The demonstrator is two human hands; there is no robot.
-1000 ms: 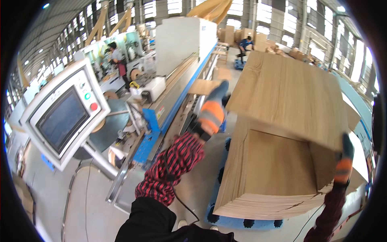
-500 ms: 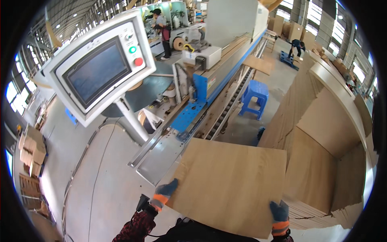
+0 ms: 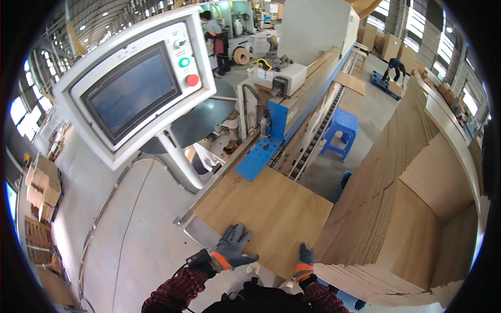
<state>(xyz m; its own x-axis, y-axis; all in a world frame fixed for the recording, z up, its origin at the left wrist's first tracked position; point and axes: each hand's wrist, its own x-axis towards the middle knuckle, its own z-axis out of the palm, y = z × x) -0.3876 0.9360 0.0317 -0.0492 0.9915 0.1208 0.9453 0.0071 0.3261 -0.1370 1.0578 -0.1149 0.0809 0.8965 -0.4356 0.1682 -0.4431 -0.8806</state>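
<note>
Resting on the near-left edge of the wooden board (image 3: 271,214): left hand (image 3: 233,248), gloved, fingers spread and unclenched. Right hand (image 3: 305,265) at the board's near-right edge; cannot tell whether its fingers grasp it. Board extends ahead of both sets of fingers, over the metal worktop (image 3: 200,232), far edge at the blue plate (image 3: 258,159). Board stack (image 3: 360,224) just right of the right fingers; control panel (image 3: 136,88) well beyond the left fingers, leftward.
</note>
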